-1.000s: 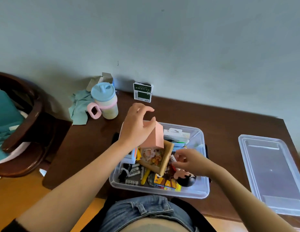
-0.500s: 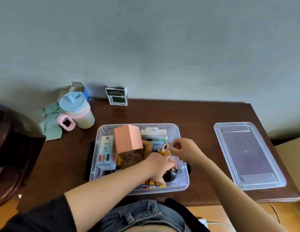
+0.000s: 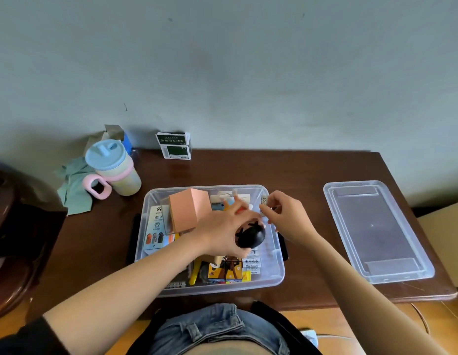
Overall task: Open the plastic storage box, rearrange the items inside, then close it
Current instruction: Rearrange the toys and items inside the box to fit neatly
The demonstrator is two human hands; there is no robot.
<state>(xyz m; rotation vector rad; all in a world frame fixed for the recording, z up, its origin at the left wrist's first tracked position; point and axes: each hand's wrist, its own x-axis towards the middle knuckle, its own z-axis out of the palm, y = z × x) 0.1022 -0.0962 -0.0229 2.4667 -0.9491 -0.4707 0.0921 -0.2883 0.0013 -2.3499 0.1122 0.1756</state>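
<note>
The clear plastic storage box (image 3: 274, 275) stands open on the brown table, full of small items. My left hand (image 3: 222, 234) grips a black-haired toy figure (image 3: 249, 235) above the box's right half. My right hand (image 3: 284, 213) pinches a small pale tag-like item (image 3: 263, 202) at the box's far right corner. A pink carton (image 3: 188, 210) stands tilted in the box's far left part, beside a white printed carton (image 3: 155, 228). Colourful small boxes (image 3: 226, 271) lie at the near side. The box's clear lid (image 3: 376, 231) lies flat on the table to the right.
A lidded cup with a pink handle (image 3: 112, 170) and a green cloth (image 3: 74, 185) sit at the table's far left. A green-and-white carton (image 3: 174, 145) stands against the wall. A dark wooden chair (image 3: 15, 226) is at the left; a cardboard box (image 3: 442, 226) at the right.
My left hand let go of the pink carton, reached down to the right and now lifts the black-haired figure. My right hand moved slightly toward the far right corner.
</note>
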